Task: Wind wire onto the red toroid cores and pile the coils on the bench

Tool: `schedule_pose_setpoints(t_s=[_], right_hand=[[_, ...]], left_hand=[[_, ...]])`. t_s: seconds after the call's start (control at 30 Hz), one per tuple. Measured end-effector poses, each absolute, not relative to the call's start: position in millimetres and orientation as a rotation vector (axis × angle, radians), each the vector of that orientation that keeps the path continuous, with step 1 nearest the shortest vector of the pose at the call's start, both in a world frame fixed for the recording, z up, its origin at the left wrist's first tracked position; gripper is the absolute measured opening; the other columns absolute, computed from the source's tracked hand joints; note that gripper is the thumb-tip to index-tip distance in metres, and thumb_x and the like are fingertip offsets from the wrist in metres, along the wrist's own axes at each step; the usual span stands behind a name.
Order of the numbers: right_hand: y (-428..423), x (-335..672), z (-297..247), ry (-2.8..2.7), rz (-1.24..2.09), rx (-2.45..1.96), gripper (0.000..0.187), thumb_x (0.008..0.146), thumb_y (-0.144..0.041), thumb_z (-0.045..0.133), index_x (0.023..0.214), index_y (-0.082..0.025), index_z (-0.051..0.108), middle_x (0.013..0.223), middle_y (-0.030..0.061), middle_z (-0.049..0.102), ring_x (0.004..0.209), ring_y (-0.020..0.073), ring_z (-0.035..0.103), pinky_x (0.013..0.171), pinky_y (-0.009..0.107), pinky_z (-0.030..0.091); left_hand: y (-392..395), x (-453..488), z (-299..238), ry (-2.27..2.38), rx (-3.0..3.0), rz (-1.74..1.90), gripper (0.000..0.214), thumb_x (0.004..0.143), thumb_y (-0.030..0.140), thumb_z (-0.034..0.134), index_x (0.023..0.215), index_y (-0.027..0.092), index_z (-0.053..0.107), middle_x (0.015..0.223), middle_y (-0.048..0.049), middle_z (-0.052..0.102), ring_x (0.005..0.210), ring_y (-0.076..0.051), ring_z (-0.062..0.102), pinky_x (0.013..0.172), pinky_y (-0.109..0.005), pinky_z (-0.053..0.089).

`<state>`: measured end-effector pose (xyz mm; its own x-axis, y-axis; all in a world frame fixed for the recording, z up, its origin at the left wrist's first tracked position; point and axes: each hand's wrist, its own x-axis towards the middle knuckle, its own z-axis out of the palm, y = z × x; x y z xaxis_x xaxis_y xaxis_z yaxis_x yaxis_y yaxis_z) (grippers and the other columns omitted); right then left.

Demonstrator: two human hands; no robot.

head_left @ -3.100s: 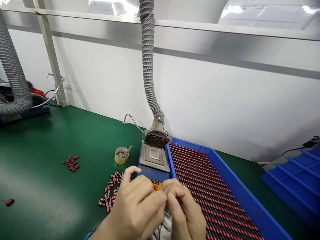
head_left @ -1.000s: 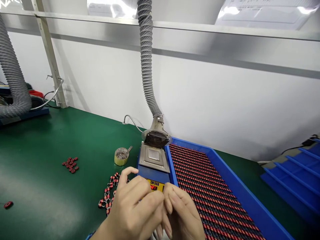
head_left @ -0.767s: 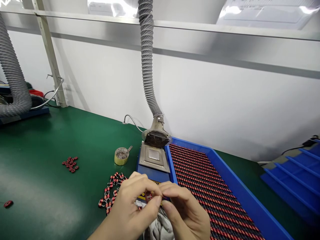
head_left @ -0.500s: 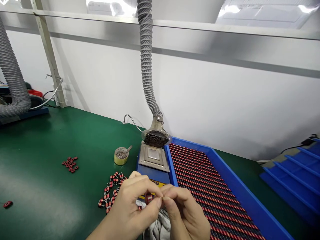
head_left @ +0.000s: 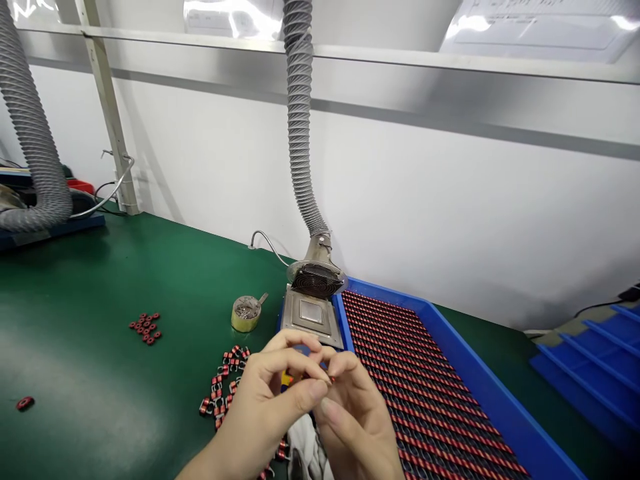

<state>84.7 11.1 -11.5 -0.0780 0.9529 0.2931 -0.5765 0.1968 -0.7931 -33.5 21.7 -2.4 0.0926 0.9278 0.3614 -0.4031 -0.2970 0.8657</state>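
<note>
Bare left hand (head_left: pixel 260 400) and bare right hand (head_left: pixel 355 420), both slim, with long tapering fingers and short, smooth fingernails (head_left: pixel 318 388). Bare left forearm (head_left: pixel 203 467) at the bottom edge. Pale crumpled fabric (head_left: pixel 304 453) below the hands, perhaps clothing, hard to tell.

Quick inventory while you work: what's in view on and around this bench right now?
green bench mat: one, green, under most items
tray: one, blue, right of centre
wound coils: many, red and black, in rows in the tray
steel-topped station: one, steel and blue, centre
ribbed hoses: two, grey, centre and far left
scrap-filled cup: one, gold-coloured, left of station
small rings: many, red, left on mat
loose coil: one, red, far left
leaded coils: many, red, beside left hand
cloth: one, pale, below hands
stepped trays: count unclear, blue, far right
small red part: one, red, between fingertips
left hand: one, pinching it
right hand: one, pinching it
</note>
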Motion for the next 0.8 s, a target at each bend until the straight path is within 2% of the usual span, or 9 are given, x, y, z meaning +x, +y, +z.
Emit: schedule_pose_setpoints(t_s=[0.1, 0.27, 0.43, 0.53, 0.67, 0.77, 0.8], right_hand=[[9.8, 77.2, -9.9, -0.841, 1.413, -0.559, 0.016, 0.073, -0.03, 0.087, 0.08, -0.028, 0.073, 0.091, 0.0014, 0.068, 0.095, 0.0219, 0.066, 0.086, 0.034, 0.055], [11.2, 79.6, -9.2, -0.847, 1.436, -0.595, 0.016, 0.07, -0.034, 0.089, 0.075, -0.024, 0.077, 0.083, 0.0018, 0.065, 0.08, 0.0161, 0.063, 0.077, 0.025, 0.056], [12.5, 80.9, -11.1, -0.844, 1.47, -0.596, 0.02, 0.066, -0.034, 0.091, 0.076, -0.024, 0.077, 0.081, 0.003, 0.065, 0.073, 0.0171, 0.062, 0.071, 0.028, 0.057], [13.3, 81.8, -12.2, -0.887, 1.495, -0.588, 0.016, 0.07, -0.033, 0.089, 0.077, -0.024, 0.078, 0.08, 0.0017, 0.064, 0.074, 0.0147, 0.063, 0.069, 0.022, 0.054], [13.8, 84.6, -9.6, -0.89, 1.484, -0.586, 0.015, 0.072, -0.031, 0.088, 0.079, -0.023, 0.077, 0.081, 0.0006, 0.064, 0.069, 0.0118, 0.062, 0.069, 0.021, 0.054], [13.3, 85.9, -6.3, -0.79, 1.507, -0.572, 0.018, 0.069, -0.03, 0.09, 0.079, -0.022, 0.078, 0.086, -0.0006, 0.063, 0.07, 0.0094, 0.064, 0.071, 0.017, 0.055], [13.2, 86.1, -5.7, -0.752, 1.52, -0.566, 0.019, 0.068, -0.03, 0.092, 0.079, -0.023, 0.078, 0.085, -0.0014, 0.063, 0.07, 0.0088, 0.065, 0.071, 0.016, 0.055]], left_hand=[[23.5, -31.5, -4.7, 0.548, 1.121, 1.49, 0.01, 0.081, 0.032, 0.077, 0.075, 0.025, 0.078, 0.094, -0.0045, 0.071, 0.099, -0.02, 0.067, 0.09, -0.032, 0.052], [25.1, -38.3, -2.4, 0.62, 1.208, 1.59, 0.006, 0.082, 0.021, 0.075, 0.077, 0.022, 0.077, 0.085, -0.0036, 0.075, 0.09, -0.018, 0.069, 0.082, -0.027, 0.054], [25.4, -45.6, 0.2, 0.711, 1.372, 1.684, 0.011, 0.081, 0.012, 0.074, 0.073, 0.02, 0.074, 0.078, -0.0022, 0.074, 0.086, -0.018, 0.069, 0.08, -0.026, 0.053], [27.4, -49.5, -2.0, 0.666, 1.34, 1.693, 0.011, 0.083, 0.017, 0.074, 0.073, 0.02, 0.073, 0.078, -0.0018, 0.074, 0.083, -0.016, 0.068, 0.078, -0.025, 0.054], [31.1, -60.3, -4.0, 0.664, 1.271, 1.804, 0.011, 0.087, 0.021, 0.071, 0.076, 0.02, 0.073, 0.077, -0.0022, 0.073, 0.081, -0.016, 0.067, 0.078, -0.025, 0.054], [31.1, -66.4, 0.3, 0.699, 1.441, 1.748, 0.007, 0.08, 0.014, 0.076, 0.077, 0.021, 0.075, 0.082, -0.0031, 0.074, 0.086, -0.018, 0.069, 0.082, -0.028, 0.054], [30.3, -66.5, 2.5, 0.7, 1.525, 1.666, 0.013, 0.076, 0.01, 0.077, 0.081, 0.022, 0.076, 0.088, -0.0032, 0.075, 0.089, -0.019, 0.069, 0.085, -0.028, 0.054]])
